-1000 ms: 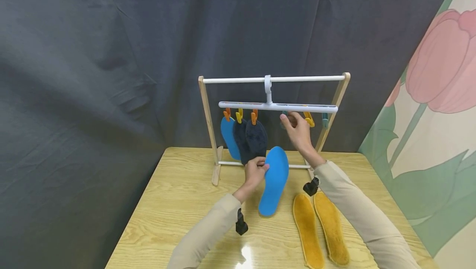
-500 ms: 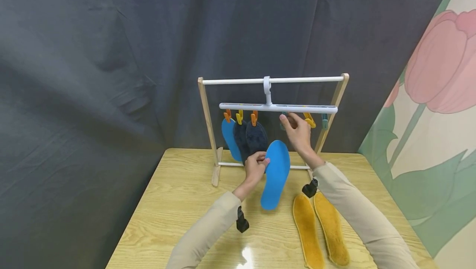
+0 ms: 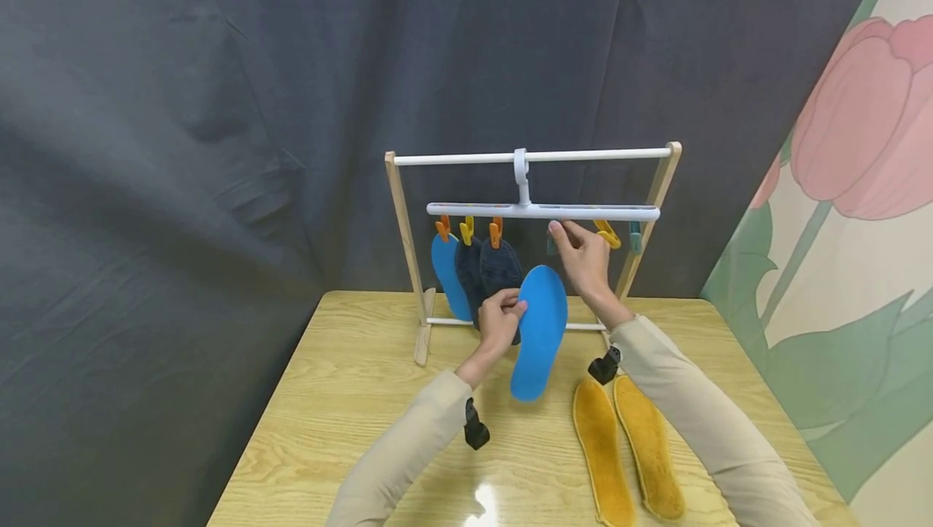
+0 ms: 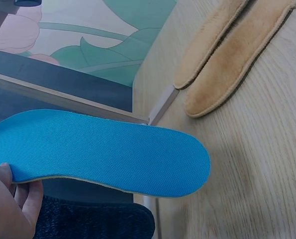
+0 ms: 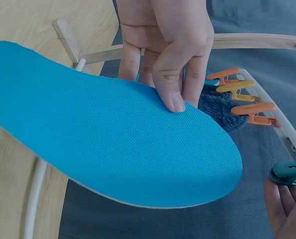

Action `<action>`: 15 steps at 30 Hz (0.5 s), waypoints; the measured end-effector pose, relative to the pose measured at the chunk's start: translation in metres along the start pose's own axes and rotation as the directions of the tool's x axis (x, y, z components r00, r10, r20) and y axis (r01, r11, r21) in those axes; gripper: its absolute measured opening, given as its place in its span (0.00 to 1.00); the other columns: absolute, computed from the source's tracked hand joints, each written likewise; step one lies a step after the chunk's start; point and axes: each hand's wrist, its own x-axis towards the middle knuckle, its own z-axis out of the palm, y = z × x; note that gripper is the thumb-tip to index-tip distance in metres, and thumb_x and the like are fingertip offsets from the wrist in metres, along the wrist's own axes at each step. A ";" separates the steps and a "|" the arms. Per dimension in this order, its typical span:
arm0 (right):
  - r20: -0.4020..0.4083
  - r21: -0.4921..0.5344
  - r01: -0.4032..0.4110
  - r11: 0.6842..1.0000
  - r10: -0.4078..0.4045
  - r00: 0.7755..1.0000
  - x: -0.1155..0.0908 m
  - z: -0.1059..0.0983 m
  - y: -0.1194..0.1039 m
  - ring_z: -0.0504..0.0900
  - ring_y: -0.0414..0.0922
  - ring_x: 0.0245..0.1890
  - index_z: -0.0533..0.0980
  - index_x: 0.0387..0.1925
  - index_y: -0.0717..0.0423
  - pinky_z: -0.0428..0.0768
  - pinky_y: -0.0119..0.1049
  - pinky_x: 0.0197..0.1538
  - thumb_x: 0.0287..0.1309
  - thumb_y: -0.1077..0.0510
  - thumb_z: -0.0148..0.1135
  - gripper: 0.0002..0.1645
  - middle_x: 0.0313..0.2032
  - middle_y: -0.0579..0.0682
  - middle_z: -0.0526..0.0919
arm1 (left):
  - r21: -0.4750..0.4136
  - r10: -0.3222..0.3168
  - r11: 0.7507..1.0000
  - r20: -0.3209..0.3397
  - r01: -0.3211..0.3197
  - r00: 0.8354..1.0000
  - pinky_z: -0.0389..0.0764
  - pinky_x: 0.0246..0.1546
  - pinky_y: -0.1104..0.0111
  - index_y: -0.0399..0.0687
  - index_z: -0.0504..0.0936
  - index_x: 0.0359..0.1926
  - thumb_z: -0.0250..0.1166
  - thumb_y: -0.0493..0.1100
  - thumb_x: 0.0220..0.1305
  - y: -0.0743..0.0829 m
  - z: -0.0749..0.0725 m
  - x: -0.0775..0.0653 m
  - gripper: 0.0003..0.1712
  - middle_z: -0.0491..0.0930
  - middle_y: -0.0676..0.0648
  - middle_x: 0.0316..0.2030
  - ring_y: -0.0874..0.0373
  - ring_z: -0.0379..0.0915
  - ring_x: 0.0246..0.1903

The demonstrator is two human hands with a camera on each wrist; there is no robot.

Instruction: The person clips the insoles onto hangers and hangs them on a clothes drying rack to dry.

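Note:
My left hand [image 3: 500, 323] pinches a blue insole [image 3: 541, 333] by its left edge, holding it upright above the table. In the right wrist view, the thumb [image 5: 175, 99] lies on the insole's blue face. My right hand [image 3: 586, 264] is raised just under the white hanger bar [image 3: 474, 210] and pinches a green clothespin [image 5: 289, 172]. The insole's top end is below that clothespin, apart from it. Left of my hands, another blue insole [image 3: 449, 268] and two dark fuzzy insoles [image 3: 500, 264] hang from orange and yellow clothespins [image 3: 467, 230].
A wooden rack with a white top rod [image 3: 598, 154] carries the hanger. A yellow clothespin [image 3: 607, 234] and another green clothespin [image 3: 636, 239] hang to the right. Two mustard fuzzy insoles [image 3: 605, 454] lie on the wooden table [image 3: 328, 405]. A dark curtain [image 3: 219, 146] stands behind.
My left hand has lifted the blue insole upward toward the hanger. My right hand has stayed almost still at the green clothespin.

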 end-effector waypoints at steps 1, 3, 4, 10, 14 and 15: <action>-0.004 -0.002 0.007 1.000 -0.007 1.000 0.001 0.000 0.000 0.72 0.40 0.24 0.86 0.41 0.63 0.67 0.31 0.27 0.69 0.51 0.61 0.18 0.26 0.57 0.84 | -0.002 0.002 1.000 -0.003 -0.002 1.000 0.81 0.37 0.70 0.38 0.85 0.50 0.66 0.34 0.65 0.001 0.000 0.001 0.13 0.85 0.42 0.39 0.51 0.82 0.39; -0.010 -0.007 0.024 1.000 -0.024 1.000 0.002 0.000 -0.001 0.71 0.41 0.22 0.86 0.38 0.62 0.65 0.32 0.26 0.69 0.51 0.61 0.17 0.23 0.57 0.83 | -0.012 0.009 1.000 -0.011 -0.009 1.000 0.81 0.37 0.70 0.37 0.85 0.49 0.67 0.33 0.64 0.001 0.001 0.003 0.12 0.85 0.42 0.38 0.51 0.82 0.37; -0.012 -0.010 0.031 0.999 -0.031 0.999 0.002 0.000 -0.001 0.71 0.41 0.21 0.86 0.37 0.62 0.64 0.33 0.26 0.69 0.52 0.61 0.17 0.22 0.57 0.82 | -0.019 0.010 1.000 -0.014 -0.010 1.000 0.82 0.37 0.70 0.37 0.85 0.49 0.67 0.33 0.64 0.002 0.001 0.003 0.12 0.85 0.41 0.38 0.51 0.83 0.37; -0.013 -0.022 0.033 0.999 -0.033 0.999 0.002 -0.002 -0.003 0.73 0.43 0.22 0.85 0.34 0.62 0.66 0.34 0.26 0.69 0.51 0.60 0.18 0.23 0.56 0.83 | -0.052 -0.007 0.999 -0.032 0.006 0.999 0.82 0.37 0.71 0.37 0.86 0.47 0.67 0.32 0.63 0.005 0.003 0.007 0.11 0.85 0.41 0.37 0.50 0.83 0.36; -0.019 -0.023 0.025 0.999 -0.026 0.999 0.003 -0.002 -0.002 0.78 0.46 0.24 0.86 0.34 0.62 0.68 0.34 0.27 0.69 0.50 0.61 0.19 0.26 0.57 0.86 | -0.066 -0.012 0.998 -0.028 0.011 1.000 0.82 0.38 0.71 0.37 0.85 0.48 0.67 0.32 0.64 0.007 0.004 0.008 0.11 0.84 0.41 0.37 0.50 0.83 0.37; -0.019 -0.022 0.023 0.999 -0.024 1.000 0.003 -0.002 -0.002 0.79 0.47 0.25 0.86 0.34 0.62 0.69 0.34 0.27 0.69 0.50 0.61 0.19 0.26 0.57 0.86 | -0.068 -0.009 0.998 -0.027 0.007 1.000 0.82 0.38 0.71 0.36 0.85 0.48 0.66 0.32 0.64 0.007 0.004 0.009 0.11 0.84 0.40 0.37 0.49 0.83 0.37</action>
